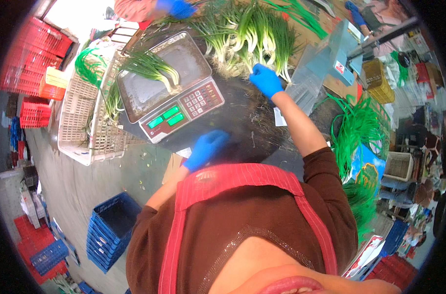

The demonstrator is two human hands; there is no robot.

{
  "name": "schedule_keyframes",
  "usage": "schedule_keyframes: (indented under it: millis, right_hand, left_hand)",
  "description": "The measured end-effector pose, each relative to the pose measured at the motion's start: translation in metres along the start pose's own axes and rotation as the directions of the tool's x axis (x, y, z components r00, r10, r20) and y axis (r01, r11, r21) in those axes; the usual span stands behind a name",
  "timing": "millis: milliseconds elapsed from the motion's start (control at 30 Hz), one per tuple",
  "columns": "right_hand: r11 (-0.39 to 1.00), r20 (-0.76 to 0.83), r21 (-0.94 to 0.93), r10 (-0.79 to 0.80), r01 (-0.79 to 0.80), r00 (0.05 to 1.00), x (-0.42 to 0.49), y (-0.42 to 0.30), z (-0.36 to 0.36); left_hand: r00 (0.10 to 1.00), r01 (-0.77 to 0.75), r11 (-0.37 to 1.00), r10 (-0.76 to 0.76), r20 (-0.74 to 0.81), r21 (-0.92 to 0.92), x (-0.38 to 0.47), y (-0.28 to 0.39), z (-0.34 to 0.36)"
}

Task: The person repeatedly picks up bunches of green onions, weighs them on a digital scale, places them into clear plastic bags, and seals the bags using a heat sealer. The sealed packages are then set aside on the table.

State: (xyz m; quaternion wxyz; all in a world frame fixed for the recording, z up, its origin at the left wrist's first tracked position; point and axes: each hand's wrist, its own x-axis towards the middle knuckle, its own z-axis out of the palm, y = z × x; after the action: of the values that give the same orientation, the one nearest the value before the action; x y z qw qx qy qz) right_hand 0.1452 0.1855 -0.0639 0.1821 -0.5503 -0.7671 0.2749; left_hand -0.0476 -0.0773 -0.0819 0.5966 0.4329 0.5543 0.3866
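Note:
My right hand (266,81), in a blue glove, is at the root end of a big pile of spring onions (257,36). Its fingers are closed at the white stalk of one of them. Blurred, my gloved left hand (208,147) hovers by the table's near edge, below the scale; its fingers look curled, and nothing shows in them. A digital weighing scale (186,114) with lit green displays stands left of the pile. On its metal pan (134,97) lies a small bunch of spring onions (153,70), roots towards the keypad.
White plastic crates (92,136) stand left of the scale, with spring onions and green ties. A blue-grey machine (331,55) is at the right, near hanging green ties (355,132). Stacked blue crates (111,231) stand on the floor. A co-worker's gloved hand (180,9) is across the table.

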Motion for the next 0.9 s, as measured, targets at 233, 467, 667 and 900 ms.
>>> schedule_keyframes:
  millis: [233, 467, 667, 900]
  right_hand:
    - [0.74, 0.4, 0.66, -0.207, -0.125, 0.893, -0.144, -0.049, 0.003]
    - [0.662, 0.279, 0.739, -0.138, -0.121, 0.95, -0.184, -0.055, -0.004]
    - [0.665, -0.052, 0.716, -0.251, 0.212, 0.967, -0.222, -0.061, -0.041]
    - [0.595, -0.217, 0.777, -0.058, 0.208, 0.975, -0.155, -0.123, -0.095]
  left_hand:
    - [0.996, -0.001, 0.993, 0.011, 0.084, -0.122, 0.014, 0.045, 0.001]
    - [0.98, 0.133, 0.806, -0.02, 0.198, -0.576, 0.024, 0.077, 0.016]
    - [0.941, 0.238, 0.754, -0.022, 0.339, -0.612, 0.022, 0.088, 0.042]
    - [0.93, -0.048, 0.998, 0.056, 0.362, -0.032, 0.031, 0.04, 0.058]
